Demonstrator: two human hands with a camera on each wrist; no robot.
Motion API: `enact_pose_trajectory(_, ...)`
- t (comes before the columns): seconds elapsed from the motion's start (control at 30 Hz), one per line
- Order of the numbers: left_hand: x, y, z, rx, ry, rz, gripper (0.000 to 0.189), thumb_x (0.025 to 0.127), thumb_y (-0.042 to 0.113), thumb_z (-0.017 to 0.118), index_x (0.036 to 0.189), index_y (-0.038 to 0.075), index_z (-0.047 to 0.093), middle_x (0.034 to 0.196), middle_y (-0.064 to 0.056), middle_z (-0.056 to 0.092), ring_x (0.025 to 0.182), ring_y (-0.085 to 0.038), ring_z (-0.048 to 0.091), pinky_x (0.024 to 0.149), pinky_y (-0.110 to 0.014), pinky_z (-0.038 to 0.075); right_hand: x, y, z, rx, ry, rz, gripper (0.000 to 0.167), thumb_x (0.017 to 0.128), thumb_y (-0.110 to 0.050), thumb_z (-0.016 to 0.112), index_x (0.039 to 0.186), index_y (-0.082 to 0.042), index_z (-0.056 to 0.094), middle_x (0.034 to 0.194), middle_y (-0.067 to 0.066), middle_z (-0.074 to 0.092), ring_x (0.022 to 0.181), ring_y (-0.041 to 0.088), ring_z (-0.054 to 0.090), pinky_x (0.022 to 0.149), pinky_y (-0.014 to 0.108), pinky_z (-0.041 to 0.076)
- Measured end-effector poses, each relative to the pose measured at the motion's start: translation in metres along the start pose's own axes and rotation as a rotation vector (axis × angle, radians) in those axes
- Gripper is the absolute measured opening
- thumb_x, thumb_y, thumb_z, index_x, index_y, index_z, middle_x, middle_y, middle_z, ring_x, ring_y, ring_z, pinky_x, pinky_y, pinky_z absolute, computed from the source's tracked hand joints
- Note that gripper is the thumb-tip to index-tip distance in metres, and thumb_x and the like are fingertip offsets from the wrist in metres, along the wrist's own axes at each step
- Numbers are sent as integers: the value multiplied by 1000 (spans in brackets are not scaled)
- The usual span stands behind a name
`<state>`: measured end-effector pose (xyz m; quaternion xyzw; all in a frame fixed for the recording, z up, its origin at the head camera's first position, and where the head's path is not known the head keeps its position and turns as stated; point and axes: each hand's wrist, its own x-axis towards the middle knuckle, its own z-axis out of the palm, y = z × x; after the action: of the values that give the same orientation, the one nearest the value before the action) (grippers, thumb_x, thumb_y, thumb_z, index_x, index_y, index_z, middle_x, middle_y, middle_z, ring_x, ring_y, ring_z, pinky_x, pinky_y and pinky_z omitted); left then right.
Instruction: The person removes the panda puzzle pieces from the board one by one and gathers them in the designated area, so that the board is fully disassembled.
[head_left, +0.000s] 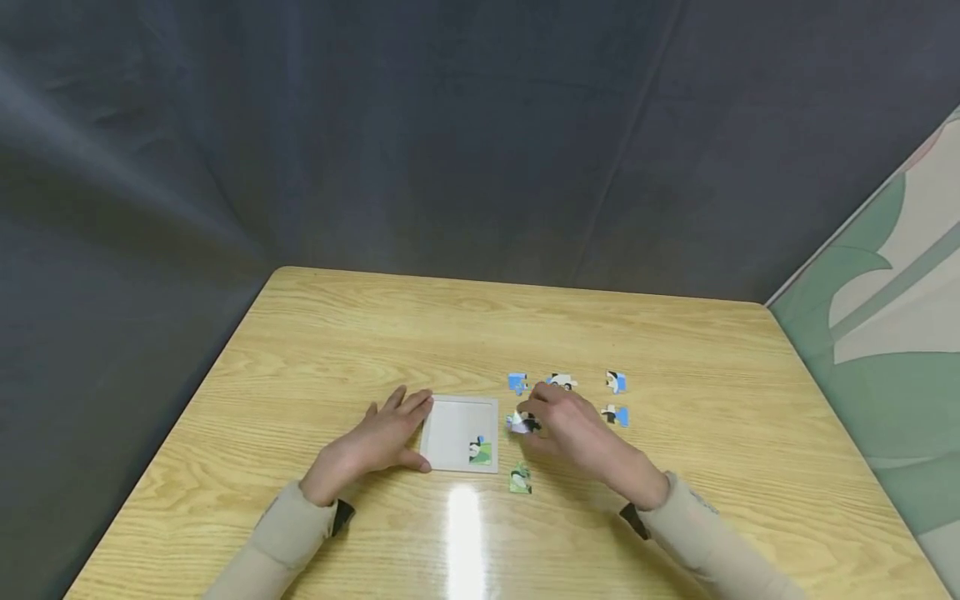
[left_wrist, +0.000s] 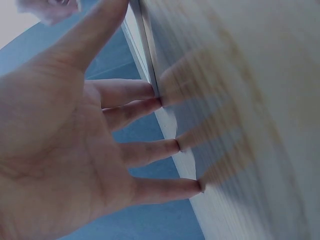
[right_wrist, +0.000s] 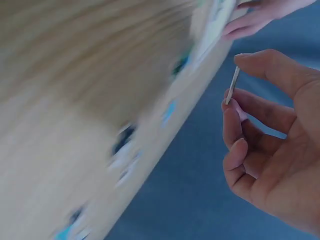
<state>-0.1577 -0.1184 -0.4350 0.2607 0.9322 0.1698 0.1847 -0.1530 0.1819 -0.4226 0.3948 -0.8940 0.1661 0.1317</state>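
My right hand (head_left: 573,425) pinches a thin jigsaw puzzle piece (right_wrist: 233,84) between thumb and fingertips, above the table just right of the tray. Glare covers part of its printed face in the head view. My left hand (head_left: 378,435) has its fingers spread, with thumb and fingertips at the left edge of the white puzzle tray (head_left: 459,400). One green, black and white puzzle piece (head_left: 483,454) lies in the tray's lower right corner. Just outside that corner, on the table, is another green piece (head_left: 520,478).
Beyond my right hand lie a blue piece (head_left: 517,382) and a mostly white piece (head_left: 564,380). Farther right are two pieces with blue parts, an upper piece (head_left: 617,382) and a lower piece (head_left: 616,415). A dark curtain (head_left: 465,167) hangs behind the wooden table (head_left: 337,333).
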Motion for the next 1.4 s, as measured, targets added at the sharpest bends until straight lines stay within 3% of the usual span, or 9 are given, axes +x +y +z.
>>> enact_pose_trajectory(0.27, -2, -3, 0, 10, 1, 10, 95, 79, 40, 75, 150, -1, 28, 158, -14, 21, 142, -48, 10, 99, -76, 21, -38, 12, -2, 21, -48, 33, 23, 69, -6, 84, 89, -3, 74, 81, 3, 60, 65, 8, 50, 55, 17, 45)
enact_pose_trajectory(0.63, 1, 1, 0, -4, -5, 3, 96, 78, 43, 75, 150, 1, 28, 159, -12, 20, 143, -47, 9, 100, -75, 19, -51, 16, -8, 20, -113, 81, 27, 67, -8, 84, 91, -5, 74, 82, 1, 59, 65, 6, 49, 56, 19, 46)
enact_pose_trajectory(0.87, 1, 1, -1, -12, -9, -6, 95, 79, 41, 75, 150, 1, 28, 159, -11, 20, 143, -46, 8, 100, -75, 19, -56, 16, -10, -26, -175, 73, 30, 66, -8, 84, 94, -6, 74, 86, 2, 62, 72, 12, 56, 61, 24, 51)
enact_pose_trajectory(1.13, 0, 2, -1, -10, -13, -5, 94, 79, 41, 75, 151, 1, 28, 159, -11, 20, 143, -46, 8, 101, -75, 19, -55, 17, -10, -16, -162, 63, 29, 65, -6, 85, 93, -7, 74, 85, 1, 60, 70, 10, 53, 58, 23, 48)
enact_pose_trajectory(1.27, -1, 3, -2, -9, -13, -4, 94, 79, 40, 75, 150, 1, 28, 159, -12, 20, 143, -46, 8, 101, -75, 19, -42, 11, -7, 31, -90, 28, 23, 69, -3, 82, 89, -7, 73, 82, 2, 59, 67, 8, 50, 55, 20, 45)
enact_pose_trajectory(1.4, -1, 4, -3, -4, -16, 2, 94, 80, 40, 75, 150, 0, 28, 158, -13, 20, 142, -47, 9, 100, -75, 19, -22, 1, -1, 60, -70, -12, 17, 76, -5, 80, 91, -5, 73, 84, 2, 60, 69, 9, 52, 57, 20, 47)
